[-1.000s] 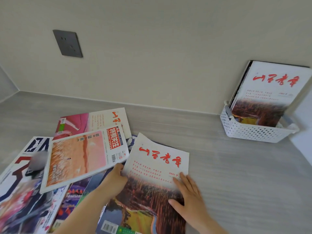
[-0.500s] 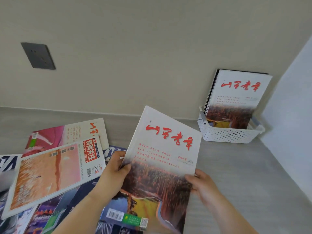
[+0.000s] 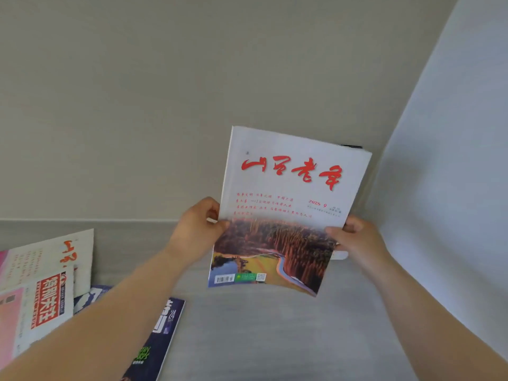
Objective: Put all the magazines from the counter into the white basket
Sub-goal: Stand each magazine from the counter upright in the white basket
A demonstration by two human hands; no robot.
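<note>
Magazine (image 3: 288,210) now lifted upright, clear of counter (image 3: 275,339).

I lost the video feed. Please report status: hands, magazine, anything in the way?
Left hand and right hand both grip magazine, upright, above counter. Basket mostly hidden behind it. Path looks free; other magazines lie at left.

Beige wall (image 3: 137,105) is filling most of the view, matte with a faint horizontal grain. A thin pale seam (image 3: 82,220) is running level along its foot at the left, where it is meeting the grey wood-grain desk (image 3: 261,339). White side panel (image 3: 453,160) is standing at the right, meeting the wall in a slanted corner line — a soft shadow is lying on its lower part. The desk is stretching from the seam down to the bottom edge — streaked light and dark grey.
</note>
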